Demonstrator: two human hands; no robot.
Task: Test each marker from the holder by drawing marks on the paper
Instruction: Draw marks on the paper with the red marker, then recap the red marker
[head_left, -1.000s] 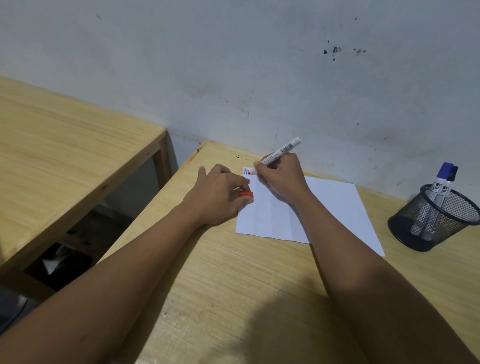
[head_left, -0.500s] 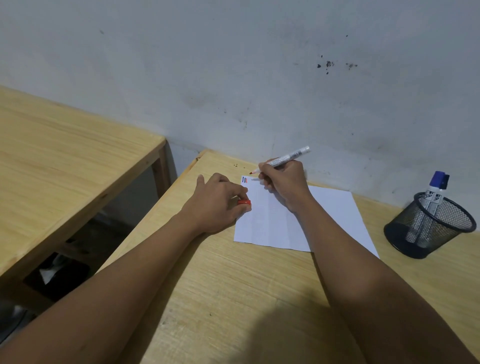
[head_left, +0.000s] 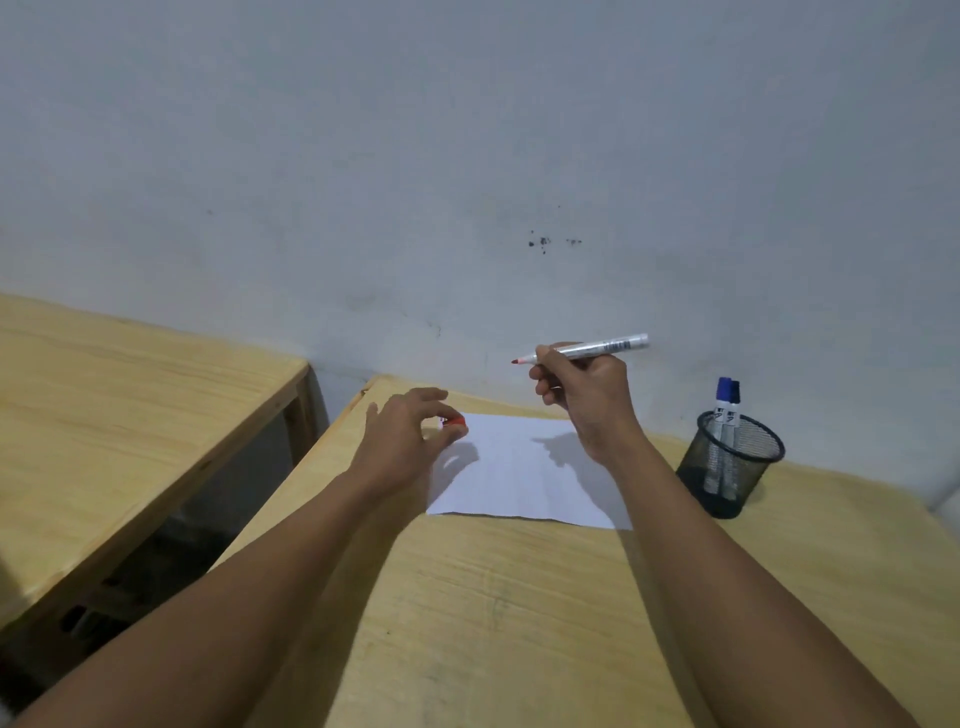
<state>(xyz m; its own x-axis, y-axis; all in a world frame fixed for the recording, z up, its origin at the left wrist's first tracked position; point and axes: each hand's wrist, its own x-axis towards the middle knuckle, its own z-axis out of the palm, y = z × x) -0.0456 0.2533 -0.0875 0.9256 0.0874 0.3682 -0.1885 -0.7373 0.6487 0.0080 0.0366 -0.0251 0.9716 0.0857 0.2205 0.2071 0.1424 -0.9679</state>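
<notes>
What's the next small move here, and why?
Probably bring the red cap in the left hand to the tip of the marker in the right hand and recap it: the marker is lifted clear of the paper, tip bare.

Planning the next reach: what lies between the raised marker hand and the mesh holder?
Head view: nothing. Only bare wall and tabletop lie between the right hand and the holder.

Looks like a plain study or home-office corner. Two pale wooden desks (head_left: 519, 597) (head_left: 104, 415) pushed against a scuffed, bare grey-white wall (head_left: 467, 156). Black mesh pen holder (head_left: 737, 462) with markers (head_left: 723, 415) and a white sheet of paper (head_left: 524, 467) on the nearer desk.
</notes>
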